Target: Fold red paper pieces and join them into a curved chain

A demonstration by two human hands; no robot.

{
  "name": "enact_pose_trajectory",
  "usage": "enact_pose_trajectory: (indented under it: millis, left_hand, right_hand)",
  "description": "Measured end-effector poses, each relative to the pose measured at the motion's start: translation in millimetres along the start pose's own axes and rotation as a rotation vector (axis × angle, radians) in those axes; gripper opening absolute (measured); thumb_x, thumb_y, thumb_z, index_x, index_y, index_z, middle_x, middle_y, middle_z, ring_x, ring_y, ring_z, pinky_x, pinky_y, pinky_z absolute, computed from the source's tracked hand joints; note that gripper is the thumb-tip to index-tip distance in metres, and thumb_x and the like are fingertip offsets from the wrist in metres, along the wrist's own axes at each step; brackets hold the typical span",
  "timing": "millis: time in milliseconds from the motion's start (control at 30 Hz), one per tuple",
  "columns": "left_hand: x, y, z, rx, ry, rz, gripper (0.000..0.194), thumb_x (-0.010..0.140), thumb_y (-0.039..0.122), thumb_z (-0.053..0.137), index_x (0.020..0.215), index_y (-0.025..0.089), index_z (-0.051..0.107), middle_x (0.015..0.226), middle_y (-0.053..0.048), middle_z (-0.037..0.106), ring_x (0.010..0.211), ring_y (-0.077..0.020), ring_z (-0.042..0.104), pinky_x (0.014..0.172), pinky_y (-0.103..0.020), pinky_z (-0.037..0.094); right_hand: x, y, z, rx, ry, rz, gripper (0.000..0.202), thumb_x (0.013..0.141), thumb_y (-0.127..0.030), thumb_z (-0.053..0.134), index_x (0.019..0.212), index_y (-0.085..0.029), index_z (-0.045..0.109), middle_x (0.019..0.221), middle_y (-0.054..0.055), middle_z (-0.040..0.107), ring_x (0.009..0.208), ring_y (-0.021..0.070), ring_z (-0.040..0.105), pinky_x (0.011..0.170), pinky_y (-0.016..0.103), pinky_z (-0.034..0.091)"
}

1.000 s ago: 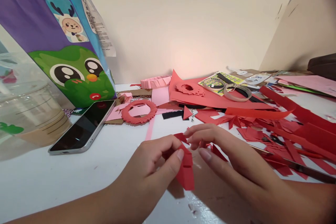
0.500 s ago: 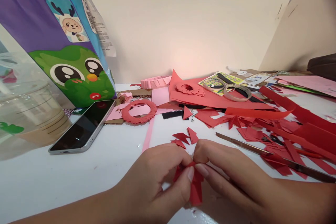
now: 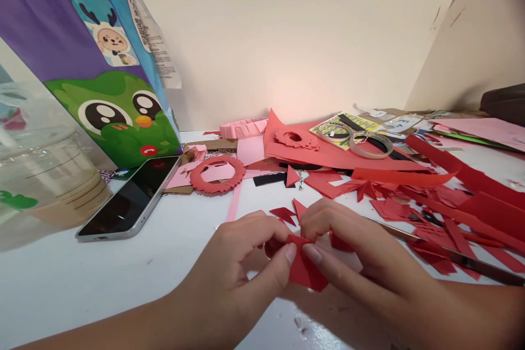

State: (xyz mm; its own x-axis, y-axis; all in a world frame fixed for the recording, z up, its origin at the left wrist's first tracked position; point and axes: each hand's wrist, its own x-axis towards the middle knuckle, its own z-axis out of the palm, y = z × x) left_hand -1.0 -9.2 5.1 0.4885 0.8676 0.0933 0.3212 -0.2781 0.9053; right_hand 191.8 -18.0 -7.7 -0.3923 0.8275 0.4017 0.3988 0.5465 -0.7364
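Between my two hands is a folded piece of red paper (image 3: 307, 269). My left hand (image 3: 246, 262) pinches its upper left edge between thumb and fingers. On the other side, my right hand (image 3: 353, 257) grips the upper right edge with thumb and index finger. Part of a red piece shows behind the right fingers. Small folded red triangles (image 3: 283, 215) lie on the white table just beyond my fingertips. A ring of interlocked red paper pieces (image 3: 217, 175) rests farther back to the left.
A phone (image 3: 129, 199), a plastic cup (image 3: 53, 175) and a purple bag (image 3: 82, 54) stand or lie at left. Tape rolls (image 3: 371, 145) sit on red sheets behind. Red scraps (image 3: 443, 229) and a long metal blade (image 3: 396, 231) lie at right.
The red paper between my hands has been turned and now shows a broader flat face. Both hands have shifted slightly, with the fingertips a little farther apart and the right hand raised.
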Motion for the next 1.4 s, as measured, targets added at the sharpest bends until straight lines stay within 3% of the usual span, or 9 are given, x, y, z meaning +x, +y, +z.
enact_pose_trajectory:
  millis: [200, 400, 667, 833, 1067, 1200, 1300, 1400]
  left_hand:
    - [2, 2, 2.0, -0.108, -0.052, -0.056, 0.017, 0.089, 0.025, 0.054, 0.073, 0.022, 0.06, 0.071, 0.003, 0.058, 0.065, -0.0135, 0.055, 0.054, -0.021, 0.041]
    - [4, 1, -0.2, -0.028, -0.056, -0.003, 0.025, 0.092, 0.022, 0.049, 0.072, 0.02, 0.062, 0.07, 0.002, 0.061, 0.067, -0.0138, 0.053, 0.063, -0.024, 0.042]
    - [4, -3, -0.2, -0.043, 0.017, 0.008, 0.023, 0.095, 0.025, 0.051, 0.08, 0.021, 0.067, 0.079, 0.002, 0.066, 0.073, -0.0145, 0.057, 0.066, -0.025, 0.044]
    - [6, -6, -0.7, -0.256, 0.045, -0.046, 0.022, 0.096, 0.021, 0.055, 0.092, 0.027, 0.075, 0.084, 0.003, 0.073, 0.081, -0.0139, 0.065, 0.074, -0.023, 0.048]
    - [7, -2, -0.6, -0.663, 0.01, -0.119, 0.022, 0.094, 0.017, 0.06, 0.082, 0.024, 0.078, 0.079, 0.004, 0.076, 0.078, -0.0102, 0.068, 0.072, -0.015, 0.053]
    - [9, -2, -0.3, -0.68, 0.018, -0.169, 0.011, 0.091, 0.023, 0.068, 0.084, 0.021, 0.077, 0.08, 0.002, 0.076, 0.078, -0.011, 0.07, 0.072, -0.015, 0.055]
    - [10, -4, 0.4, -0.681, 0.047, -0.185, 0.008, 0.089, 0.02, 0.071, 0.084, 0.02, 0.077, 0.079, 0.002, 0.075, 0.076, -0.0095, 0.069, 0.072, -0.015, 0.056]
    - [10, -5, 1.4, -0.673, 0.069, -0.18, 0.007, 0.087, 0.018, 0.072, 0.082, 0.02, 0.076, 0.077, 0.004, 0.073, 0.073, -0.0079, 0.067, 0.071, -0.014, 0.055]
  right_hand:
    - [-1, 7, 2, 0.018, 0.012, -0.056, 0.011, 0.093, -0.016, 0.052, 0.087, -0.024, 0.055, 0.084, 0.0, 0.061, 0.077, 0.0157, 0.06, 0.069, 0.028, 0.051]
    - [1, 8, 2, -0.004, 0.043, -0.081, 0.011, 0.091, -0.014, 0.055, 0.087, -0.024, 0.055, 0.086, 0.0, 0.063, 0.08, 0.0162, 0.061, 0.071, 0.028, 0.053]
    - [1, 8, 0, -0.09, 0.108, -0.249, 0.019, 0.09, -0.008, 0.057, 0.1, -0.023, 0.063, 0.104, 0.001, 0.068, 0.101, 0.0107, 0.064, 0.089, 0.015, 0.051]
    - [-2, 13, 0, -0.183, 0.118, -0.276, 0.027, 0.09, -0.009, 0.057, 0.11, -0.023, 0.067, 0.121, 0.005, 0.065, 0.113, 0.0101, 0.063, 0.097, 0.012, 0.047]
    - [0, 16, -3, -0.201, 0.105, -0.283, 0.038, 0.091, -0.006, 0.051, 0.116, -0.027, 0.07, 0.125, 0.006, 0.063, 0.112, 0.0125, 0.064, 0.094, 0.017, 0.052]
    - [1, 16, 0, -0.078, 0.108, -0.183, 0.031, 0.093, -0.012, 0.052, 0.113, -0.032, 0.065, 0.12, 0.002, 0.064, 0.108, 0.0131, 0.064, 0.092, 0.022, 0.053]
    - [-1, 18, 5, 0.106, 0.162, 0.03, 0.025, 0.095, -0.03, 0.059, 0.119, -0.036, 0.053, 0.119, 0.0, 0.063, 0.112, 0.017, 0.061, 0.09, 0.029, 0.055]
    - [-2, 18, 8, 0.279, 0.168, 0.21, 0.024, 0.093, -0.041, 0.061, 0.114, -0.036, 0.051, 0.114, -0.001, 0.063, 0.098, 0.0169, 0.064, 0.082, 0.031, 0.056]
